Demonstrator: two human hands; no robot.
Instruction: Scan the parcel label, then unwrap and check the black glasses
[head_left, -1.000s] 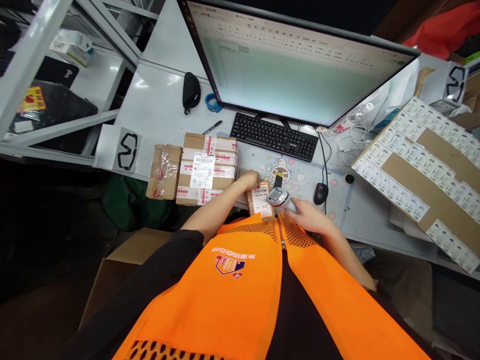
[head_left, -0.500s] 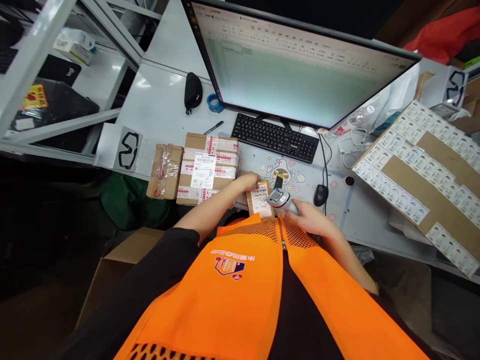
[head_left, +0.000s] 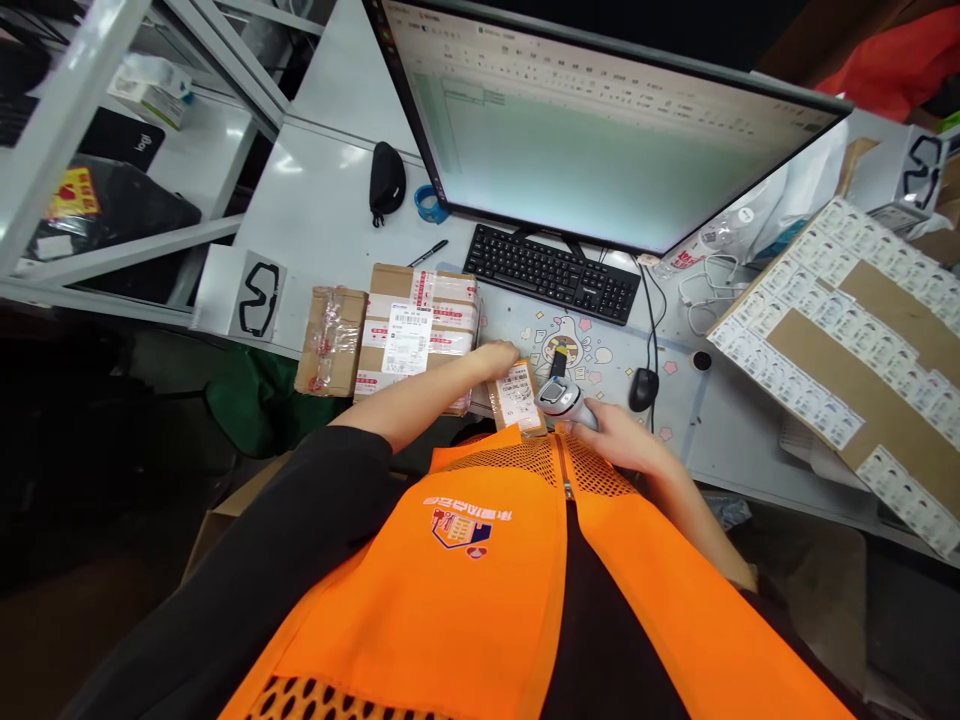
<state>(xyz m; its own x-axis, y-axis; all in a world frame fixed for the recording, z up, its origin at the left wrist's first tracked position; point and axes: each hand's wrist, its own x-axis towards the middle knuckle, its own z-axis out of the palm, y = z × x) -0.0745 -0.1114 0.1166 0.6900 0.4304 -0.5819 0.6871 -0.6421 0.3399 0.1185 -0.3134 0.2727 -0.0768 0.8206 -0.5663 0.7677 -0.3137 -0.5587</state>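
Note:
My right hand [head_left: 606,432] is wrapped round the handle of a grey barcode scanner [head_left: 559,395], whose head points away from me over the desk mat. Just left of the scanner lies a small cardboard box [head_left: 517,398] with a white printed label facing up, close against the front of my orange vest. My left hand [head_left: 496,358] is closed at the far left corner of this box, its fingertips partly hidden. Beside my left forearm sits a larger taped parcel [head_left: 405,340] with a white shipping label, partly covered by the arm.
Another taped carton [head_left: 330,342] stands left of the larger parcel. A black keyboard [head_left: 551,275] lies below the monitor [head_left: 600,130], with a mouse [head_left: 643,390] to the right. A sticker-covered cardboard sheet [head_left: 847,360] takes up the desk's right side. A metal frame [head_left: 135,250] rises on the left.
The small box has tilted slightly and shifted a little left under my left hand. My left elbow has moved outward a bit. The scanner stays almost in place.

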